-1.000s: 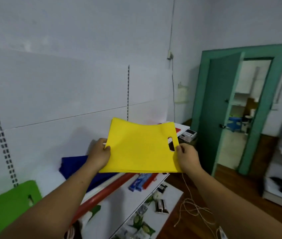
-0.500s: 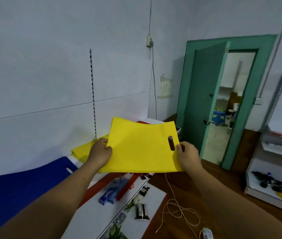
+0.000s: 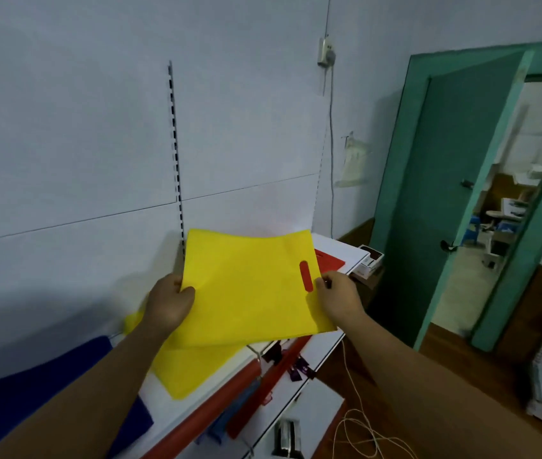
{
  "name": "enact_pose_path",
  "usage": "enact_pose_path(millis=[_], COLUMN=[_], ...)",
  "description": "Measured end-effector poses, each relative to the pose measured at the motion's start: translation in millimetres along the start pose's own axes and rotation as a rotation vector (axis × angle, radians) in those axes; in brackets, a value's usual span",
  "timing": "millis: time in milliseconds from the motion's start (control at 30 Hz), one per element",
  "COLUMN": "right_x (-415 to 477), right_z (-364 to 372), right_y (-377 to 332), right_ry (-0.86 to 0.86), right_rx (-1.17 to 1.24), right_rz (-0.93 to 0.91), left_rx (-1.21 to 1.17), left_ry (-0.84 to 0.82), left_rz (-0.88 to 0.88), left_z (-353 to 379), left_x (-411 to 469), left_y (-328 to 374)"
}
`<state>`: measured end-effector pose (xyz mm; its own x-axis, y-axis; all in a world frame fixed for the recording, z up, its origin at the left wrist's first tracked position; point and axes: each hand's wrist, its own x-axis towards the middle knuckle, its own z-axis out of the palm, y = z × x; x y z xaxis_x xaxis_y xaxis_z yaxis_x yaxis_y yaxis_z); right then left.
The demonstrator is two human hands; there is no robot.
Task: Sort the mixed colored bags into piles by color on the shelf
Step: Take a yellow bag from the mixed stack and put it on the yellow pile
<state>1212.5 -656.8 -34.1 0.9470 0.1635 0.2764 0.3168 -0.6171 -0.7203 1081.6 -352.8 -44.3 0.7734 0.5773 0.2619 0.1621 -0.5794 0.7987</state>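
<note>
One flat yellow fabric bag with a cut-out handle slot (image 3: 249, 286) is held up between two hands. The left hand (image 3: 168, 303) pinches its left edge, thumb on top, and the right hand (image 3: 339, 298) pinches the right edge just beside the slot. The bag's long axis runs from hand to hand, slot end toward the right hand.

Below the left hand, more yellow bag material (image 3: 193, 366) lies flat on the white shelf (image 3: 350, 251) — one bag or several, I cannot tell. One dark blue bag (image 3: 14, 402) lies left of the left forearm. One red bag (image 3: 329, 260) lies beyond the right hand — red shows through the slot. A red rail (image 3: 210, 409) edges the shelf below the hands. A green door (image 3: 445, 193) stands open further right.
</note>
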Motion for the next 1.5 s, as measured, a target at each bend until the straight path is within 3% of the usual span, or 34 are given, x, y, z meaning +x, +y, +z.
enact_pose_path(millis=[400, 600, 800, 1033, 1233, 1500], right_x=[97, 114, 128, 137, 143, 145], right_z=[163, 195, 196, 197, 203, 206], right_y=[0, 13, 37, 49, 51, 46], right_ry=[-0.478, -0.605, -0.610, -0.650, -0.690, -0.752], right_rx=[-0.052, -0.064, -0.048, -0.011, -0.019, -0.114], right_rz=[-0.278, -0.330, -0.344, -0.298, -0.327, -0.379], left_rx=[0.086, 0.235, 0.387, 0.178, 0.241, 0.365], left_ry=[0.068, 0.188, 0.233, 0.335, 0.298, 0.248], left_rz=[-0.446, -0.574, -0.699, -0.648, -0.562, -0.635], left_z=[0, 27, 48, 57, 58, 58], left_x=[-27, -46, -41, -41, -40, -38], left_y=[-95, -100, -96, -110, -122, -137])
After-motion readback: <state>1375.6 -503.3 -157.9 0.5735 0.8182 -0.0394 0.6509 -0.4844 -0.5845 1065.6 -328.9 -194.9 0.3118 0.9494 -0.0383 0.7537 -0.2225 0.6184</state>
